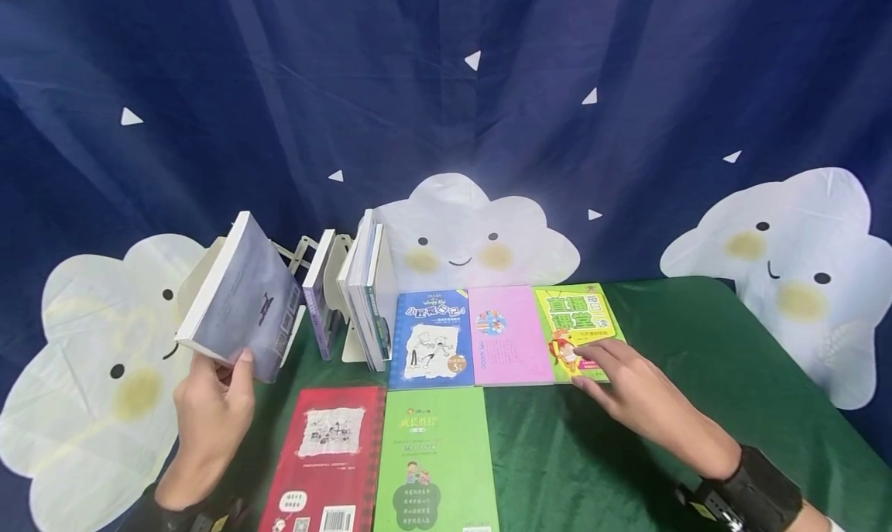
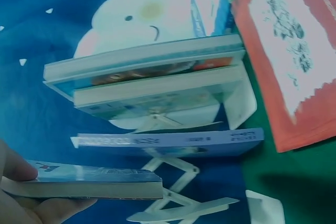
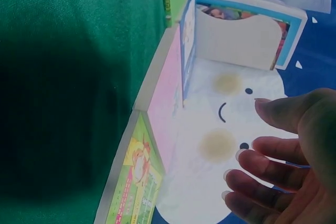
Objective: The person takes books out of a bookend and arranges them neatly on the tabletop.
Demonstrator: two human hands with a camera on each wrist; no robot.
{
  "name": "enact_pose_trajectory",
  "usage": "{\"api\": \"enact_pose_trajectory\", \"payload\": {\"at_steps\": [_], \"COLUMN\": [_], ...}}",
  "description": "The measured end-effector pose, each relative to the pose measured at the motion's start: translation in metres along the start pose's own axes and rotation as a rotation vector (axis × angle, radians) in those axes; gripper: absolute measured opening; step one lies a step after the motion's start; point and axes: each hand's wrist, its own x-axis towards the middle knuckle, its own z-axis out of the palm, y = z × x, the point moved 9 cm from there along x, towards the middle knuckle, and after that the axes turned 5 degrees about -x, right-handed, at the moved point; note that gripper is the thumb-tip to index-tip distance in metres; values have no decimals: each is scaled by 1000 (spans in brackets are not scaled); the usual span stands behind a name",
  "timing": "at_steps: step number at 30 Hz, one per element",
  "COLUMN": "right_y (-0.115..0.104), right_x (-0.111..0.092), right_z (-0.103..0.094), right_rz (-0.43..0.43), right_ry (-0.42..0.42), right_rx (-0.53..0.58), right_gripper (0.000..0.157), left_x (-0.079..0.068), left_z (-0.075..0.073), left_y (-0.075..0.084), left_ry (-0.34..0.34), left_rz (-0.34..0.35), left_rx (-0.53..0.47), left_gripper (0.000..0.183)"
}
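Observation:
My left hand (image 1: 212, 404) pinches a grey-blue paperback book (image 1: 244, 300) by its lower edge, thumb on the cover, and holds it tilted in the air at the left. The same book (image 2: 100, 178) shows in the left wrist view beside a white folding book rack (image 2: 181, 174). In that rack stand a thin purple book (image 1: 320, 296) and several thicker books (image 1: 365, 292), upright. My right hand (image 1: 637, 392) hovers by the lower edge of a yellow-green book (image 1: 581, 323), its fingers loosely bent around nothing. Whether they touch that book, I cannot tell.
A blue book (image 1: 432, 338) and a pink book (image 1: 512, 334) lie in a row with the yellow-green one. Nearer to me lie a red book (image 1: 324, 454) and a green book (image 1: 435, 458). Dark green cloth (image 1: 697, 346) covers the table; a blue curtain (image 1: 446, 90) hangs behind.

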Motion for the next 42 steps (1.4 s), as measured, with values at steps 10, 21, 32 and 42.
{"api": "enact_pose_trajectory", "payload": {"at_steps": [10,21,32,42], "right_y": [-2,-6,-13,-17], "right_x": [-1,-1,0,3], "right_z": [-6,-10,-14,-16], "right_rz": [16,17,4,47], "right_ry": [5,19,48,27], "right_rx": [18,29,61,101], "right_gripper": [45,46,45,57], "left_x": [2,1,-4,-10], "left_z": [-15,-42,-43,-18], "left_y": [24,49,70,95], "left_ry": [-13,64,-42,-263], "left_rz": [-64,-10,-132,-75], "left_rx": [-81,-106,-162,-330], "left_gripper": [40,41,47,55]}}
